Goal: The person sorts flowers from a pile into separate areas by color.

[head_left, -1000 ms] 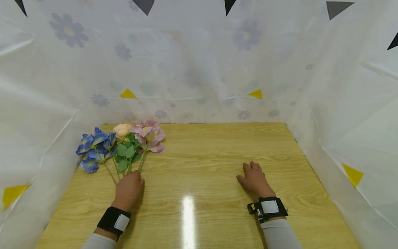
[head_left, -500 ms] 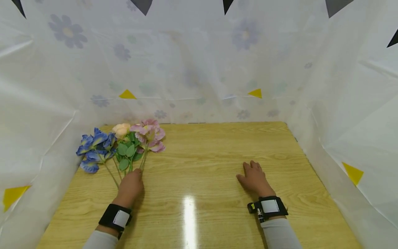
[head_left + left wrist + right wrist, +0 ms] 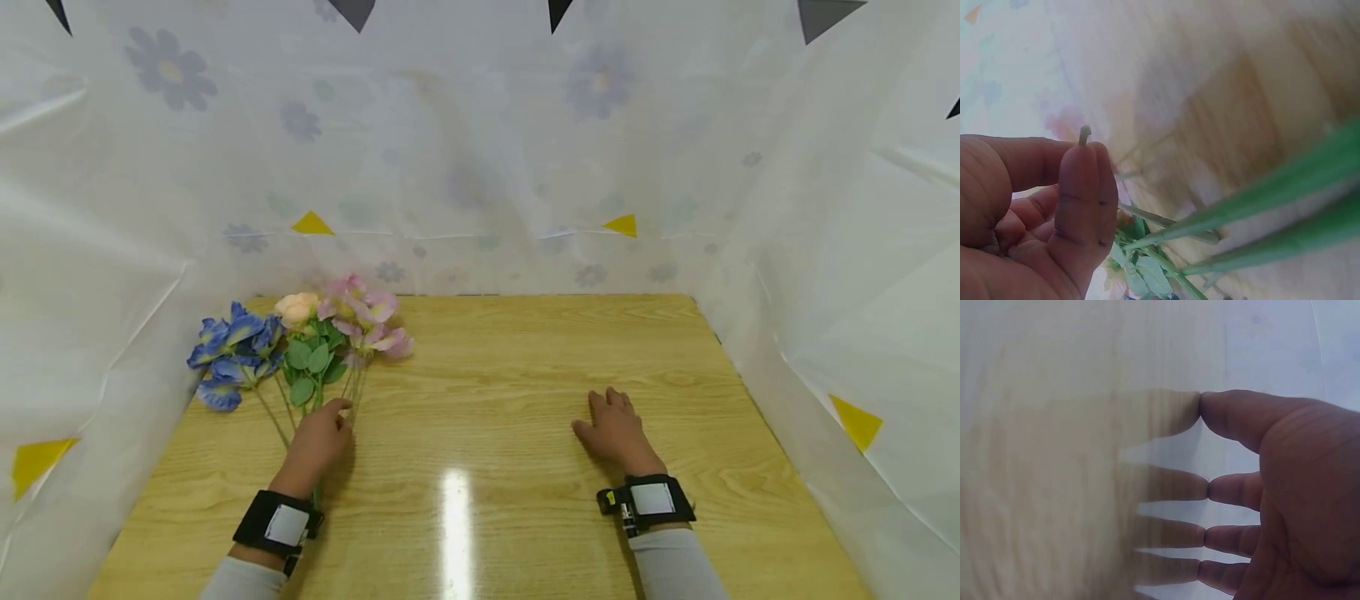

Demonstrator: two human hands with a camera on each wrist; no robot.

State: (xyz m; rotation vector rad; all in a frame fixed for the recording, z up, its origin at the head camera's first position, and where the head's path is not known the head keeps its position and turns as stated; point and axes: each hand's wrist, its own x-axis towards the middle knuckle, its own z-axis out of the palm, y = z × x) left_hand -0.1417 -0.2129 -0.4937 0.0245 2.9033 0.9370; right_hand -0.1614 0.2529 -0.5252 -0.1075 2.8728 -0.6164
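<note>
My left hand (image 3: 318, 437) pinches the thin stem of a pink artificial flower (image 3: 367, 315), whose petals lean to the right. In the left wrist view the stem's cut end (image 3: 1084, 135) sticks up between thumb and fingertips. Directly left of it lie a peach rose (image 3: 297, 309) with green leaves (image 3: 309, 360) and a blue flower (image 3: 238, 342), their stems running toward my left hand. Green stems (image 3: 1266, 194) cross close to the left wrist camera. My right hand (image 3: 617, 432) rests with spread fingertips on the table, holding nothing.
The wooden table (image 3: 510, 375) is bordered at the back and sides by white plastic sheeting (image 3: 480, 150) with flower prints and triangles. A bright reflection lies on the tabletop between my hands. Each wrist wears a black strap (image 3: 273, 525).
The pink flower has shifted right, away from the rose, as my left hand rises slightly and moves right with its stem. My right hand stays in place.
</note>
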